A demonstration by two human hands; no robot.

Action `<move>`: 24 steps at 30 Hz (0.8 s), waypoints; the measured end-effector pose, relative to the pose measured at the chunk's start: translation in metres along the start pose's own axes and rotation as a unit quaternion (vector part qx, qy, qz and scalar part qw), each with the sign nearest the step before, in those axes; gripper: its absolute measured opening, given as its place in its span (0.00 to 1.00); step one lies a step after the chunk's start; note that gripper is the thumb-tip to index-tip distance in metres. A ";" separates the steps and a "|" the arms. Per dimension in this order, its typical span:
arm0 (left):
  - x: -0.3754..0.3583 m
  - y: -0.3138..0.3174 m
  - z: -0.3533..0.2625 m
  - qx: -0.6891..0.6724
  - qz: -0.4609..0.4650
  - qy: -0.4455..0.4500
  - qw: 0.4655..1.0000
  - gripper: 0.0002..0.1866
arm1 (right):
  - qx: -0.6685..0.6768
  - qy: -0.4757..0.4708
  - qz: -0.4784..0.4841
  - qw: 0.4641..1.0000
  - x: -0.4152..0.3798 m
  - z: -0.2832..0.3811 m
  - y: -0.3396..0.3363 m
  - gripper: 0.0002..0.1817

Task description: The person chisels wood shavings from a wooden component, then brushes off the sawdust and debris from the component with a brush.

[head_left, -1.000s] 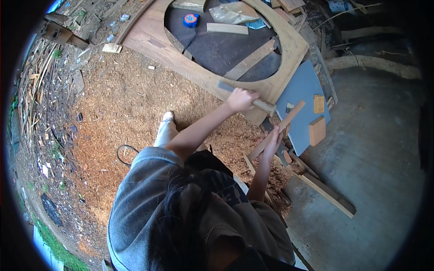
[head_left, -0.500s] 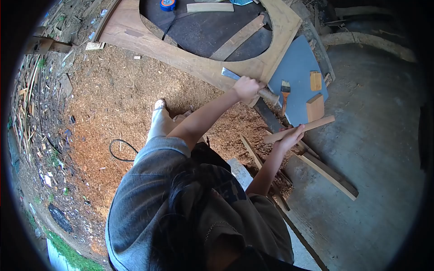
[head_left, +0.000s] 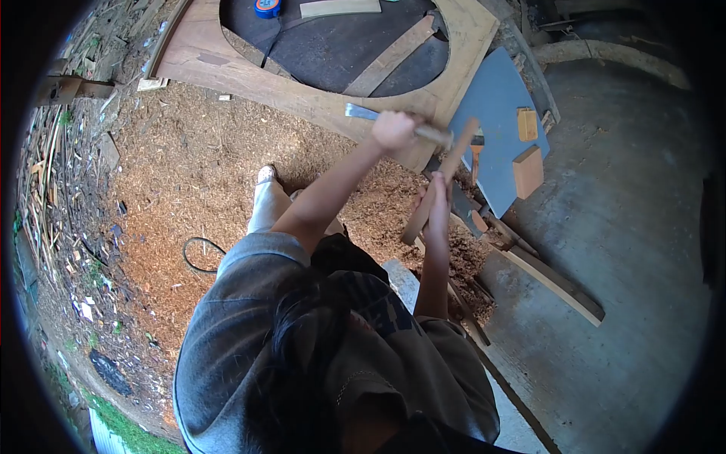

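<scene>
My left hand (head_left: 395,131) is closed around a tool with a flat metal blade (head_left: 361,112) on its left and a pale handle (head_left: 434,136) on its right, over the corner of the cut-out wooden board (head_left: 302,102). My right hand (head_left: 439,203) grips a narrow wooden stick (head_left: 456,155), tilted with its upper end near the tool's handle. Just right of the stick, a brush (head_left: 476,157) lies on the blue-grey panel (head_left: 495,94).
A yellowish block (head_left: 527,125) and a brown block (head_left: 528,172) are at the panel's right. A long beam (head_left: 556,284) extends to the lower right. Blue tape measure (head_left: 267,7) sits at the top. Wood shavings (head_left: 181,166) cover the ground.
My right hand has moved left and up, and the stick has turned from nearly level to steep. My left hand has shifted slightly left and up with the tool.
</scene>
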State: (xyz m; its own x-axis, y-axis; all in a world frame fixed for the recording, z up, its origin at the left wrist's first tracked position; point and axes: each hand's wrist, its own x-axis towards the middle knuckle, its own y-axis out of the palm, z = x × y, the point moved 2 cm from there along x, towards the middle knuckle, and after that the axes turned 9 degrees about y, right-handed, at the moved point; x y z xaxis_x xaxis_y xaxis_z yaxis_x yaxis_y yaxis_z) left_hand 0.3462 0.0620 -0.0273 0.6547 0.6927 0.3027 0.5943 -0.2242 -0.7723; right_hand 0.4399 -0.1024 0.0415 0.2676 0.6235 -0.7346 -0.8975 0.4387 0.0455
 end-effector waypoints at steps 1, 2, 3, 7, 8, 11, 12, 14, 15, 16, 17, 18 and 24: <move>-0.004 -0.003 0.004 0.001 0.008 -0.020 1.000 0.13 | 0.002 0.001 -0.004 1.000 -0.001 -0.002 -0.004 0.24; -0.006 -0.006 0.007 0.000 0.008 -0.019 1.000 0.13 | 0.002 -0.041 -0.065 0.997 0.001 0.000 -0.010 0.24; -0.010 -0.011 0.008 0.004 0.002 -0.018 1.000 0.13 | 0.001 -0.081 -0.126 0.989 0.001 0.005 -0.012 0.24; -0.017 -0.016 0.011 0.027 0.004 -0.012 1.000 0.15 | 0.223 -0.135 -0.243 0.934 0.007 -0.002 0.026 0.21; -0.018 -0.019 0.011 0.041 0.029 -0.018 0.999 0.15 | 0.227 -0.138 -0.245 0.932 0.007 -0.003 0.024 0.21; -0.024 -0.037 0.029 0.034 -0.009 -0.045 0.998 0.16 | -0.067 -0.032 -0.095 0.993 -0.009 0.002 0.029 0.22; -0.029 -0.046 0.031 0.035 0.003 -0.063 0.997 0.16 | -0.068 -0.029 -0.095 0.993 -0.006 0.000 0.027 0.22; -0.037 -0.047 0.039 0.036 -0.006 -0.067 0.997 0.15 | 0.201 -0.141 -0.215 0.945 0.007 -0.004 0.019 0.23; -0.041 -0.049 0.042 0.037 -0.028 -0.070 0.996 0.14 | 0.213 -0.159 -0.246 0.932 0.002 0.000 0.037 0.22; -0.044 -0.050 0.044 0.038 -0.052 -0.072 0.995 0.14 | 0.212 -0.160 -0.248 0.932 0.005 -0.008 0.039 0.22; -0.048 -0.048 0.048 0.031 -0.079 -0.064 0.994 0.13 | 0.049 -0.124 -0.113 0.985 0.014 -0.020 0.044 0.22; -0.052 -0.055 0.052 0.029 -0.076 -0.061 0.995 0.13 | -0.114 -0.081 0.026 0.990 0.017 -0.029 0.051 0.22; -0.078 -0.080 0.076 0.043 -0.066 -0.101 0.992 0.13 | 0.133 -0.113 -0.167 0.970 0.023 -0.007 0.053 0.31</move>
State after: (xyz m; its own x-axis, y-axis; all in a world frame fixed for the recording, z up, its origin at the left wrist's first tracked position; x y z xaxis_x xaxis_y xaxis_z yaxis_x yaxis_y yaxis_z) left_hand 0.2121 0.0780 -0.0315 0.4617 0.8374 0.2926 0.6213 -0.0699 -0.7804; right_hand 0.3965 -0.0690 0.0222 0.6253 0.5305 -0.5723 -0.6326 0.7740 0.0263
